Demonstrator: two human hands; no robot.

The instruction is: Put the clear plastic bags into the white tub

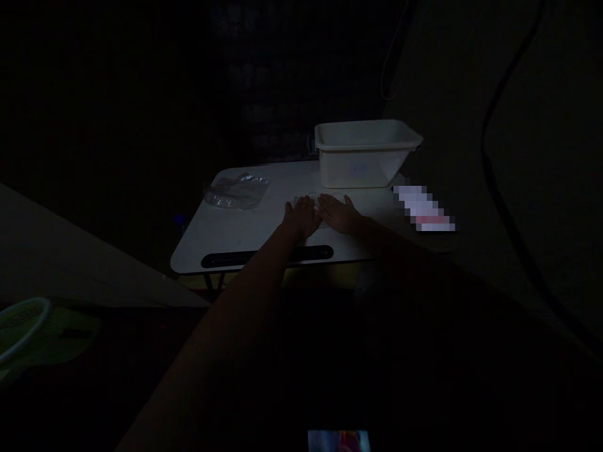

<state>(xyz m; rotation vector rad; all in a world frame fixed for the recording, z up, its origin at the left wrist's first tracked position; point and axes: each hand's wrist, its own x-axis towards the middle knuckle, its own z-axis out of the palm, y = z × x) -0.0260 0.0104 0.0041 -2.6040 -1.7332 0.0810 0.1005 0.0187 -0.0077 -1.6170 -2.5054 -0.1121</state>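
Both arms reach forward over a small white table (235, 235) in a very dark room. My left hand (302, 217) lies palm down, fingers stretched out, on what looks like a clear plastic piece (325, 222). Beside it my right hand (340, 213) is also flat with its thumb apart, its fingertips close to the left hand's. The hands cover much of the plastic, so its shape is hard to make out. Toward the table's left corner lies a crumpled clear plastic bag (240, 191), apart from both hands.
A white plastic tub (358, 166) stands at the table's back right. A lit, pixelated screen (424, 207) lies at the right edge. A black slot (221, 258) runs along the front. A green basket (61, 339) sits low left; a dark cable (487, 163) hangs at right.
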